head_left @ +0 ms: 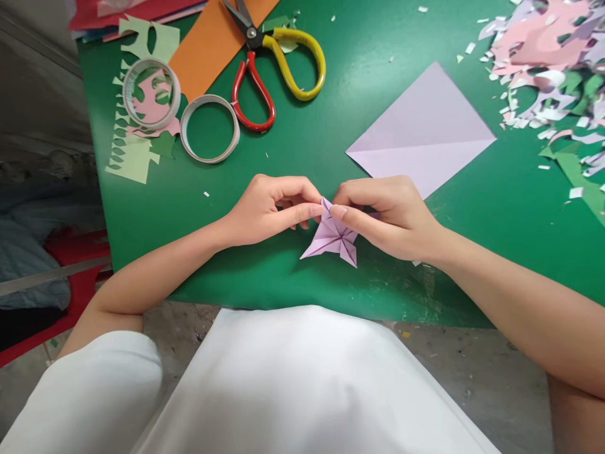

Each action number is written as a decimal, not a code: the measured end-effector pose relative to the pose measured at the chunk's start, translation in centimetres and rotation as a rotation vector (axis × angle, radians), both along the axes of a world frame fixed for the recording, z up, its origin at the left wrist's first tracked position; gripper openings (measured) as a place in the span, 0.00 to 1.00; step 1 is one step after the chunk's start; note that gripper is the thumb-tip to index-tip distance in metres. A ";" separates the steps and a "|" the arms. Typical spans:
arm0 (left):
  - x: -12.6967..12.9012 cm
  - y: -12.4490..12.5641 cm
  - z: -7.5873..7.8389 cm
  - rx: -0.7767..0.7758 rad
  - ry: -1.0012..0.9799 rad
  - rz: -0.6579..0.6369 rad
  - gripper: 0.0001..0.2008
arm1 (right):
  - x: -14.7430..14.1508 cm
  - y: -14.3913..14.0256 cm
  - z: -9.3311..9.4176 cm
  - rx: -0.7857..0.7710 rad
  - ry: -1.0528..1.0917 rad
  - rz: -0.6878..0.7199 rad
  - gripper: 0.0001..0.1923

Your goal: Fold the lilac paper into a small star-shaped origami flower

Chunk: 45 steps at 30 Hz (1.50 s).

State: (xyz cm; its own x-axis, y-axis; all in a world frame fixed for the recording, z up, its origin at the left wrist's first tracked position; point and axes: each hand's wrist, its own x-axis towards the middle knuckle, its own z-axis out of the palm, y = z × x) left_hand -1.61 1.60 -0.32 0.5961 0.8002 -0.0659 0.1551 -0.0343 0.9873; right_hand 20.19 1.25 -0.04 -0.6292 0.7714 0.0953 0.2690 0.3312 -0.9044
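A small folded piece of lilac origami paper point(336, 238) with several pointed tips is held just above the front of the green table. My left hand point(278, 211) pinches its upper tip between thumb and fingers. Close beside it, my right hand point(385, 214) grips the upper right part, thumb on top and fingers curled behind. The origami's right side is partly hidden by that hand. Beyond my right hand lies a lilac paper square point(420, 126) with a crease across its middle.
Scissors point(253, 38) with one red and one yellow handle rest partly on orange paper point(208, 47). Two tape rolls point(210, 129) point(151, 94) and green paper cutouts point(132, 161) lie at the left. Paper scraps point(548, 69) pile up at the right. The green table's point(293, 287) edge faces me.
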 end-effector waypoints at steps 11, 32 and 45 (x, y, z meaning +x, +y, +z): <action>0.1 0.1 0.2 0.009 0.043 -0.021 0.17 | 0.0 0.1 -0.3 0.083 -0.029 0.065 0.18; 0.6 0.0 0.5 0.217 0.189 -0.013 0.13 | 0.1 0.0 -0.4 0.176 -0.099 0.116 0.14; 0.6 0.1 0.1 0.243 0.173 -0.031 0.19 | -0.1 -0.1 -0.3 0.158 -0.112 0.091 0.13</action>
